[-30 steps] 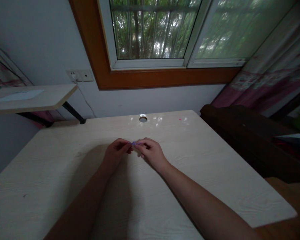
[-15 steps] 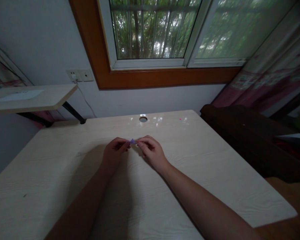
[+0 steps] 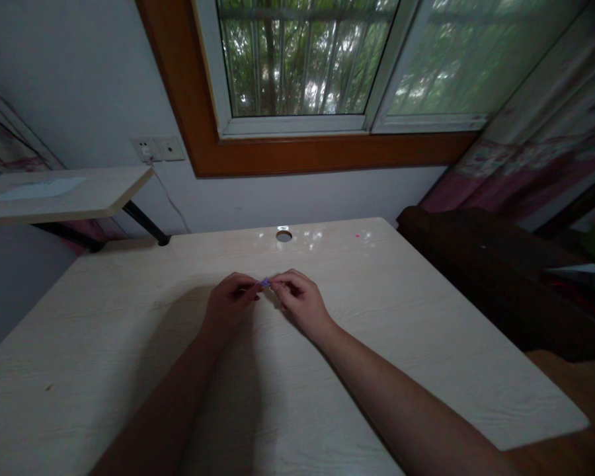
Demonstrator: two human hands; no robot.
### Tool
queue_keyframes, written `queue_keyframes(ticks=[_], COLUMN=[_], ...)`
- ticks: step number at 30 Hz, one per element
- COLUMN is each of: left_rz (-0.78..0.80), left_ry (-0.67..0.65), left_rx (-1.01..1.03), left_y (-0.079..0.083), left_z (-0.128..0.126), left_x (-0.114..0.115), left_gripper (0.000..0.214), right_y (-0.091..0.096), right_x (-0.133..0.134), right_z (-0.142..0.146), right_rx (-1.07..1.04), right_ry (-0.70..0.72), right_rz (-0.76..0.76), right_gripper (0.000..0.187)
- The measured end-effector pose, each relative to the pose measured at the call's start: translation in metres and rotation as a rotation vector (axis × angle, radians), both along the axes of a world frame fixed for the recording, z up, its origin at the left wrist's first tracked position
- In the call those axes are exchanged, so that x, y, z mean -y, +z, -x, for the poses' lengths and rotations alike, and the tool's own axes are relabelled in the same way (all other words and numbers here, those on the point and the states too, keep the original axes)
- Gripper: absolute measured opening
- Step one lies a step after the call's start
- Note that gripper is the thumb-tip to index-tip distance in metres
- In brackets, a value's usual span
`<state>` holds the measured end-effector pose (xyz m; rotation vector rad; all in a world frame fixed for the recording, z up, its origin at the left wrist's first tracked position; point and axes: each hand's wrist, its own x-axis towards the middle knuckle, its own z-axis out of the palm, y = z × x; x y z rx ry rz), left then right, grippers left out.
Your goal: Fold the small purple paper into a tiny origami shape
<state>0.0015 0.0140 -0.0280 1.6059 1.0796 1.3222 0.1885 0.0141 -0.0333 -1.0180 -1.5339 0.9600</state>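
Observation:
Between my two hands is a small purple folded piece (image 3: 264,282); it looks like paper, but its exact kind is too small to tell. My left hand (image 3: 231,297) pinches its left end with thumb and fingertips. On the other side, my right hand (image 3: 300,295) grips the right end in the same way. Both hands are closed, fingertips close together, just over the pale wood-grain desk (image 3: 401,350). My fingers hide much of the purple piece.
A round cable hole (image 3: 284,236) lies beyond my hands. At the back left, a raised shelf (image 3: 69,192) on black legs carries a sheet of paper (image 3: 39,188). Dark furniture (image 3: 476,277) stands along the right edge. A window (image 3: 307,66) is ahead.
My hands have come slightly closer together. The purple piece's raised point, visible before, now looks lower and more covered by my fingers.

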Motion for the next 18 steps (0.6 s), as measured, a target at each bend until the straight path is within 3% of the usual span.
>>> queue_keyframes(ticks=[11,18], left_rz=[-0.008,-0.008], left_ry=[-0.013,-0.007], left_rx=[-0.014,-0.028], left_y=[0.0012,0.0003], left_z=[0.0002,0.0008], left_x=[0.0002,-0.0003], left_gripper=[0.009,0.013], right_y=[0.0025,0.0034], right_x=[-0.0004,0.001], right_z=[0.0004,-0.0005], right_rx=[0.021,-0.046], right_ry=[-0.016,0.052], right_rz=[-0.023,0.034], right_gripper=[0.016,0.027])
